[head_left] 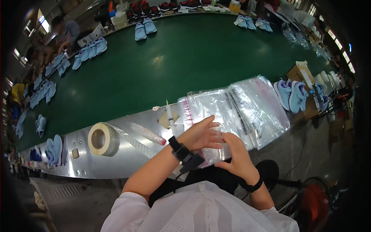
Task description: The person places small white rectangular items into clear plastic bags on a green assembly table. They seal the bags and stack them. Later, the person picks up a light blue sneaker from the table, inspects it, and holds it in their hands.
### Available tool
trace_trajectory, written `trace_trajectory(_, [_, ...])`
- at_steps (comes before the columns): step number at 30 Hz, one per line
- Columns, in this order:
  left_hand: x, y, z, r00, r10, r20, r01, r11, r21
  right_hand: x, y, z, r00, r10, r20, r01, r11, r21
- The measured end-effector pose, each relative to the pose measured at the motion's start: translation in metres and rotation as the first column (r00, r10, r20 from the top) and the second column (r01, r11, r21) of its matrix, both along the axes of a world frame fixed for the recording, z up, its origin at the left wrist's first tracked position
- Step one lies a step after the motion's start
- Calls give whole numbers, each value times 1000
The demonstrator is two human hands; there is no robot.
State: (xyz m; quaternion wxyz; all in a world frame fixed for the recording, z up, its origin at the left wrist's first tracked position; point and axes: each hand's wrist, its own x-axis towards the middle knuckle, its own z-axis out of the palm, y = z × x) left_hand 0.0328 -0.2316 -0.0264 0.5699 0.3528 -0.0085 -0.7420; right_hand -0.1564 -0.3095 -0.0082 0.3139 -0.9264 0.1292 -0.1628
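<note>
Over a stack of clear plastic bags [212,101] on the metal ledge, my two hands come close together. My left hand [201,134] has its fingers stretched out and slightly spread, the thumb pointing away to the right. Facing it, my right hand [236,154] reaches in with fingers extended and thumb held apart. Nothing plainly sits in either hand; whether the fingertips touch the plastic I cannot tell. More clear bags [259,110] with pink strips fan out to the right. A syringe-like tube [170,114] with a pointed tip stands beyond my left wrist.
A roll of white tape or labels [103,139] lies left on the metal ledge [127,154], its strip trailing rightward. Light-blue shoes [290,94] stand by a cardboard box [300,73] at right. The green conveyor [162,65] carries more shoes [145,29]. Another person [68,33] sits far left.
</note>
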Motion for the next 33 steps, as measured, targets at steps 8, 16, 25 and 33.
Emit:
trace_trajectory(8, [-20, 70, -6, 875, -67, 480, 141, 983, -118, 24, 9, -36, 988, -63, 138, 72, 996, -61])
trace_trajectory(16, [-27, 68, 0, 355, -317, 879, 245, 939, 240, 17, -49, -27, 900, -429, -74, 337, 581, 741])
trace_trajectory(25, [-35, 118, 9, 608, -8, 794, -60, 997, 56, -101, -195, -42, 364, -892, 268, 849, 436, 299])
trace_trajectory(33, [-20, 224, 4, 198, -334, 922, -518, 763, 387, 0, 1, -26, 937, -297, 187, 250, 939, 238])
